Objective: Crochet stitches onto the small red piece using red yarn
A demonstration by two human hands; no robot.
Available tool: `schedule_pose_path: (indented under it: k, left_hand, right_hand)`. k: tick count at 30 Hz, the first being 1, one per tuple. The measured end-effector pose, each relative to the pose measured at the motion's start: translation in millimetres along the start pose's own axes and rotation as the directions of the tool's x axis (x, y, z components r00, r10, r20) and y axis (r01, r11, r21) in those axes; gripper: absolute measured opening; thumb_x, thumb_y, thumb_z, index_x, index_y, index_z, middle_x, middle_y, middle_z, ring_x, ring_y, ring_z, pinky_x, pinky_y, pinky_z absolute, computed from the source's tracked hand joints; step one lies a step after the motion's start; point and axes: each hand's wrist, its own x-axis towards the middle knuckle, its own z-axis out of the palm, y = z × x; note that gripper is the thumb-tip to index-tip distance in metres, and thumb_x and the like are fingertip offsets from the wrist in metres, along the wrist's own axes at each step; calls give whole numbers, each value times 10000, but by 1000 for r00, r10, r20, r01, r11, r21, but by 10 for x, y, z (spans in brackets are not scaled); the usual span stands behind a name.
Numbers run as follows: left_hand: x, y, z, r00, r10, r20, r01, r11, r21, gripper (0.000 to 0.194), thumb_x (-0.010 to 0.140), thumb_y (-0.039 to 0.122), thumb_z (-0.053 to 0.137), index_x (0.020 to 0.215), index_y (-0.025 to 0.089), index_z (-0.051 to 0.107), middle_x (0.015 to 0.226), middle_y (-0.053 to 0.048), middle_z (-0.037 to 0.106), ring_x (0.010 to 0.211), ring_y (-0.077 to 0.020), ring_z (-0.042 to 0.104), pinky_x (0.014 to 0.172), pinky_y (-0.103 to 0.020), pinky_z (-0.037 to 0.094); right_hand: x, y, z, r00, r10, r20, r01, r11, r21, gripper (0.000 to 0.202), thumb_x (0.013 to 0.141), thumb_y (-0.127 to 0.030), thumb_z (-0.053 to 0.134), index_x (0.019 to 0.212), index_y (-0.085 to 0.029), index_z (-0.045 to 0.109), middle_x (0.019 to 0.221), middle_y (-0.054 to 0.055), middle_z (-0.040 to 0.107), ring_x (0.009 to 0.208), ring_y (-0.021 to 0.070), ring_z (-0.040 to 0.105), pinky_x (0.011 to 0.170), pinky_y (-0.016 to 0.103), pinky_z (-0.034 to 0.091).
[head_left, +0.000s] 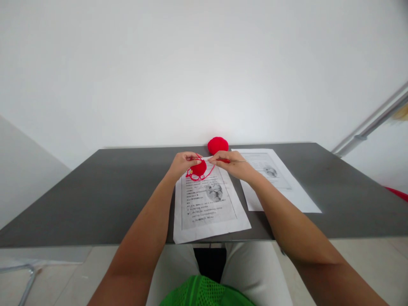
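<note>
Mid-stitch: your left hand (181, 163) pinches a small red crochet piece (199, 168) over the sheet (207, 212); your right hand (234, 163) pinches the hook (234, 161). Next likely needs steady yarn (218, 145) tension.

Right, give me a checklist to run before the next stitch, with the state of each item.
1. Left hand holds the red crochet piece: ok.
2. Right hand has its grip on the hook: ok.
3. Hook tip caught in a loop: cannot tell, too small.
4. Yarn loose, not snagged: ok, it curves slack over the pattern sheet.
5. Yarn ball on the table, behind the hands: ok.
6. Pattern readable below the hands: ok; the second sheet lies to the right.
</note>
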Motion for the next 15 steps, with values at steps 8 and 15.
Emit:
schedule_pose_path:
  k: [8,15]
  left_hand:
    - [-13,20,-10,1000,5,-6,-6,997,-82,199,576,277,793,727,154,754,922,-97,757,756,-189,661,765,-335,505]
    - [-27,24,-18,1000,13,-25,-14,997,-71,178,583,284,790,689,150,741,887,-94,758,777,-200,661,793,-348,505]
  right_hand:
    - [26,-19,89,948,305,-89,-212,816,537,213,719,-376,772,754,-175,712,755,26,739,733,161,691,793,351,570]
    - [63,67,129,873,485,-51,-291,602,744,284,576,-365,875,695,-158,721,704,45,751,702,175,724,763,321,608]
